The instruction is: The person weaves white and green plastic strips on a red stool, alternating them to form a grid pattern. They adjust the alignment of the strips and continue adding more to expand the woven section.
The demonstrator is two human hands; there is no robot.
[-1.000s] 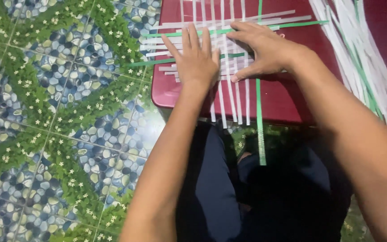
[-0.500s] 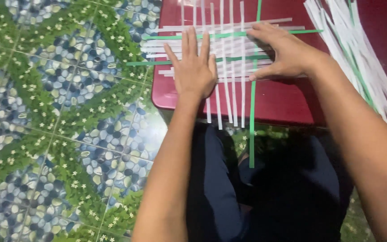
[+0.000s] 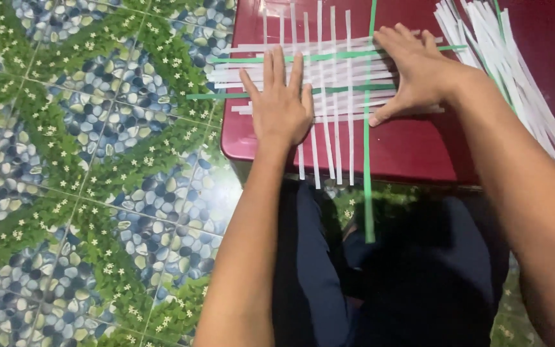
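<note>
Left hand (image 3: 282,106): flat, fingers spread, pressing woven strips (image 3: 329,83).
Right hand (image 3: 415,71): flat, covering the weave's right edge.
Red table (image 3: 419,144): far edge cut off.

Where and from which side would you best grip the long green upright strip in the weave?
Probably its free lower end, pinched flat from the person's side: the long green strip overhangs the red table edge there, while its upper part is woven in beside the right hand.

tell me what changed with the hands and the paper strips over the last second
Little changed. The right hand slid slightly along the woven strips, fingers now flatter over the right edge by the long green strip. The left hand stayed pressed flat on the weave. Nothing was picked up or let go. The loose strip pile and red table stayed put.
</note>
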